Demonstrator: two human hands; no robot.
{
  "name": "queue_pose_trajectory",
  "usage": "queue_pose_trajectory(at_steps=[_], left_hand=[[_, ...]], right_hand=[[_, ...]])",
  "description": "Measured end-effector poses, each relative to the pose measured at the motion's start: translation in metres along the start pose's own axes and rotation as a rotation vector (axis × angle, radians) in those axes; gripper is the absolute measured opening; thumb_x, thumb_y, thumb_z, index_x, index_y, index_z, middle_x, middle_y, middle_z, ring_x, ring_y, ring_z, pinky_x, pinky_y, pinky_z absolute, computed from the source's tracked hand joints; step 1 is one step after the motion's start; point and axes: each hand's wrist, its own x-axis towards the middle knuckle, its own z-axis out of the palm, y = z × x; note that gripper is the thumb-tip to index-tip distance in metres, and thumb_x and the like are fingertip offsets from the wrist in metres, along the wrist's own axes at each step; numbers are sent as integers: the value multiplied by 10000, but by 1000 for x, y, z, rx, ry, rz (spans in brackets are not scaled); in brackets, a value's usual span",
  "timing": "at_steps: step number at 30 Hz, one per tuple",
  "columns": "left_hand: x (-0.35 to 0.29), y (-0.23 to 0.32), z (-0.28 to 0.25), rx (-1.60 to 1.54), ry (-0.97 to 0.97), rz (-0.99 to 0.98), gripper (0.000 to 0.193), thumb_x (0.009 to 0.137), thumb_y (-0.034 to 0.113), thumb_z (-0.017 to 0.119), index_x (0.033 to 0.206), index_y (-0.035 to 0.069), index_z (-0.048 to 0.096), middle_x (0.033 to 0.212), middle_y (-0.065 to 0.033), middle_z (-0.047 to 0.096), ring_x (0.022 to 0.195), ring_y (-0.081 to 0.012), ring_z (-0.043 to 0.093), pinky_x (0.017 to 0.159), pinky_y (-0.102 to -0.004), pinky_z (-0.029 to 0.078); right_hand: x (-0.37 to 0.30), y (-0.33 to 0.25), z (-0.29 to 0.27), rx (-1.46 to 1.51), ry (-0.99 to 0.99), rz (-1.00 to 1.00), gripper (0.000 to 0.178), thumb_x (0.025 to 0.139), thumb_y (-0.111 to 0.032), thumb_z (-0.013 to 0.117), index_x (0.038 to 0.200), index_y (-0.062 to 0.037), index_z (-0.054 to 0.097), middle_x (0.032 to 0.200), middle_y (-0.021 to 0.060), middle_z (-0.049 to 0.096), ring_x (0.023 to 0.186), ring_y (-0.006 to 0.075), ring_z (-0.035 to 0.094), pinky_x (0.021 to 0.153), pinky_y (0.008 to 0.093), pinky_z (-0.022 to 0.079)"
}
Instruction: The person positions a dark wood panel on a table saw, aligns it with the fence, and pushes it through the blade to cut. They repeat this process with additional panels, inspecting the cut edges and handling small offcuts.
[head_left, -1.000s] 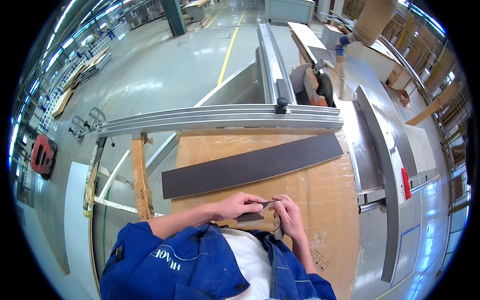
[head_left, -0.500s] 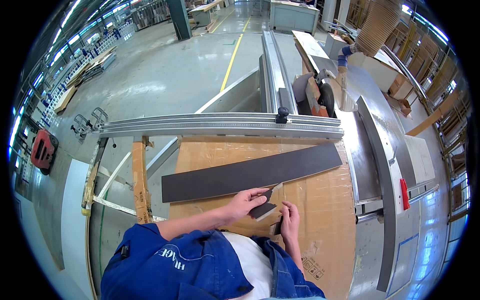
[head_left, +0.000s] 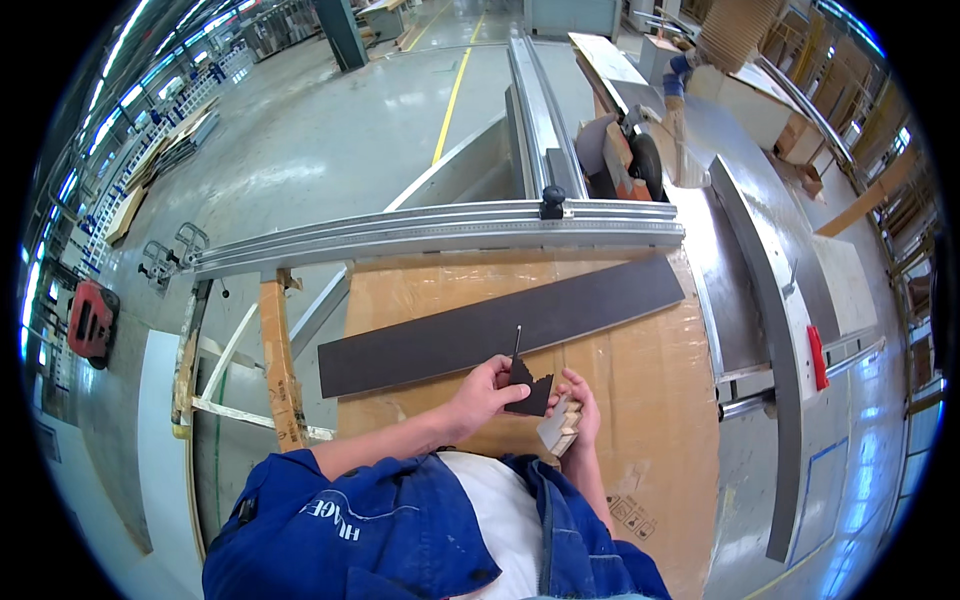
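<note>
My left hand (head_left: pixel 485 399) is closed on a small dark broken board piece (head_left: pixel 532 394) with a jagged edge. A thin dark stick with a pale tip (head_left: pixel 517 342) rises from behind the same fingers; it looks like a pencil or pen. In my right hand (head_left: pixel 586 412) is a second broken board piece (head_left: pixel 558 430), its pale, rough broken edge showing. The two pieces are close to each other. Beyond my hands lies a long dark board strip (head_left: pixel 500 325), slanting across a cardboard sheet (head_left: pixel 640 430).
A metal fence rail (head_left: pixel 430 232) with a black knob (head_left: pixel 552 202) runs behind the strip. Farther right is a saw blade (head_left: pixel 646 165) beside a metal table. A long dark panel (head_left: pixel 755 300) stands at the right, near a red handle (head_left: pixel 818 358). A red machine (head_left: pixel 92 322) sits on the left floor.
My left hand has turned the dark piece upright, and the stick now points up. My right hand has turned its piece so the pale broken edge shows. The whole view has shifted slightly.
</note>
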Motion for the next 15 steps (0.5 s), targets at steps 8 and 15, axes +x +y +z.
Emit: queue_pose_trajectory(at_steps=[8, 15], left_hand=[[-9, 29, 14, 280, -74, -14, 430, 980, 98, 647, 1373, -7, 509, 1228, -81, 656, 1084, -117, 626, 953, -274, 503], [-8, 33, 9, 498, -62, 2, 486, 944, 103, 683, 1406, 10, 565, 1140, -79, 701, 969, -96, 645, 879, -260, 528]], right_hand=[[-8, -25, 30, -253, -40, -107, 489, 1026, -337, 302, 1341, -83, 576, 1038, 50, 581, 920, 140, 551, 853, 294, 457], [-34, -44, 22, -483, -80, 2, 509, 864, -60, 475, 1366, -59, 557, 1209, 72, 534, 1065, 143, 510, 981, 292, 425]])
